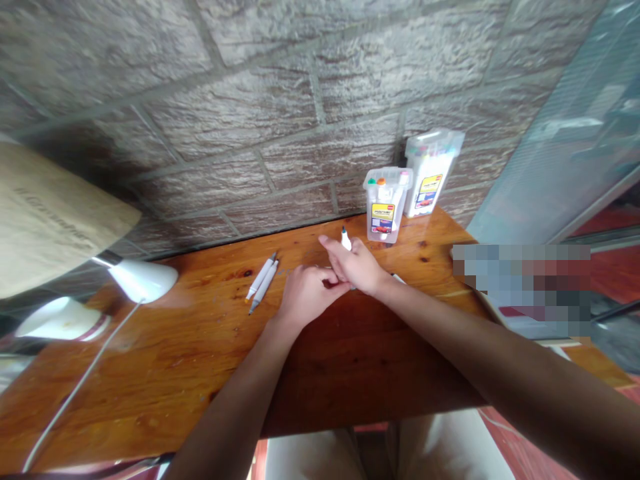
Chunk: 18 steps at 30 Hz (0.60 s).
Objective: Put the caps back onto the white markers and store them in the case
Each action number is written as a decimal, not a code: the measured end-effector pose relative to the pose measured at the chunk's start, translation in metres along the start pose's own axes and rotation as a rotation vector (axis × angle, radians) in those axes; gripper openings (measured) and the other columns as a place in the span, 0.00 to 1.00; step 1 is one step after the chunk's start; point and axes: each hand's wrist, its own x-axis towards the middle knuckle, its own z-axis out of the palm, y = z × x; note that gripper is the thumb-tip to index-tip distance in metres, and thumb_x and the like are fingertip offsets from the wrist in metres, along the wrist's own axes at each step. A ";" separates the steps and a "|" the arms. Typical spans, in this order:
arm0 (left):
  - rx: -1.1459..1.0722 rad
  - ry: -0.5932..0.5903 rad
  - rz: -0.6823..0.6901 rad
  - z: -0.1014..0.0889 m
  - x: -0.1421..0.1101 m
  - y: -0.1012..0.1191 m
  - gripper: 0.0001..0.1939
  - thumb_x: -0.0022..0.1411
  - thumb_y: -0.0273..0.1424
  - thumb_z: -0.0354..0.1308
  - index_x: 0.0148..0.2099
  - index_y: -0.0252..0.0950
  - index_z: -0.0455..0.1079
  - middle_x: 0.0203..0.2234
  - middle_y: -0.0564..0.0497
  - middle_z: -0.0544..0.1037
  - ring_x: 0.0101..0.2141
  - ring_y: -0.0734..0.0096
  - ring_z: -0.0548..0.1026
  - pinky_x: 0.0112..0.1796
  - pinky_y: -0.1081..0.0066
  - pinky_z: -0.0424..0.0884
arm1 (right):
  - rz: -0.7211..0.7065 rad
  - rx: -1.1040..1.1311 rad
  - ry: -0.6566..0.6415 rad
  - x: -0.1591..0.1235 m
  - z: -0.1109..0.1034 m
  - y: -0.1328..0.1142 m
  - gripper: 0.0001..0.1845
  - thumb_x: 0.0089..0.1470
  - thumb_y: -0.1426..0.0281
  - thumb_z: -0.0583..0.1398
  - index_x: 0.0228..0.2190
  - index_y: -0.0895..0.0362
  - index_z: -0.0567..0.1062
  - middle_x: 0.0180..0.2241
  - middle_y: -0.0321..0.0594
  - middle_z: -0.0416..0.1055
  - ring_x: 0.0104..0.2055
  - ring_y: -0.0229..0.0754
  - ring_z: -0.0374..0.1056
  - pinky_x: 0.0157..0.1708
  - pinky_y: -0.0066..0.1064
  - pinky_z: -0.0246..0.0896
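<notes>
My right hand (pixel 359 267) is closed around a white marker (pixel 345 240), whose dark end sticks up past my thumb. Its lower part is hidden inside the hand. Up against it, my left hand (pixel 311 292) has its thumb and fingers pinched together under the right palm; what lies between those fingertips is covered. Left of my hands, two grey-white markers (pixel 263 285) lie side by side on the wooden table (pixel 200 360). Part of another white object (pixel 399 279) shows just beyond my right wrist.
Two clear plastic marker boxes, a nearer one (pixel 383 217) and a farther one (pixel 431 180), stand by the stone-block wall (pixel 280 120). On the left are a lamp with a white base (pixel 145 279), its cord (pixel 87 377) and a white cup (pixel 63 320). A blurred patch covers something at right.
</notes>
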 end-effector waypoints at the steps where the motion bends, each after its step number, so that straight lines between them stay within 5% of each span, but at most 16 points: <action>1: 0.005 -0.002 0.004 0.000 0.000 -0.001 0.15 0.59 0.35 0.62 0.22 0.38 0.77 0.19 0.51 0.78 0.22 0.73 0.71 0.25 0.73 0.58 | -0.017 -0.005 0.012 0.000 0.000 0.002 0.32 0.58 0.49 0.57 0.11 0.53 0.57 0.08 0.30 0.54 0.13 0.32 0.50 0.19 0.31 0.48; 10: -0.007 0.040 0.055 0.004 0.002 -0.003 0.11 0.60 0.40 0.64 0.31 0.40 0.80 0.26 0.53 0.82 0.25 0.73 0.75 0.30 0.73 0.63 | 0.120 0.437 -0.058 0.009 -0.008 0.012 0.30 0.53 0.54 0.63 0.13 0.52 0.55 0.09 0.26 0.49 0.11 0.31 0.42 0.12 0.30 0.34; 18: -0.057 0.128 -0.009 0.005 0.004 -0.006 0.11 0.59 0.41 0.65 0.33 0.38 0.78 0.28 0.52 0.82 0.25 0.74 0.75 0.30 0.74 0.65 | 0.064 0.499 -0.084 0.008 -0.010 0.004 0.24 0.47 0.53 0.67 0.19 0.56 0.65 0.15 0.29 0.58 0.16 0.30 0.52 0.17 0.26 0.47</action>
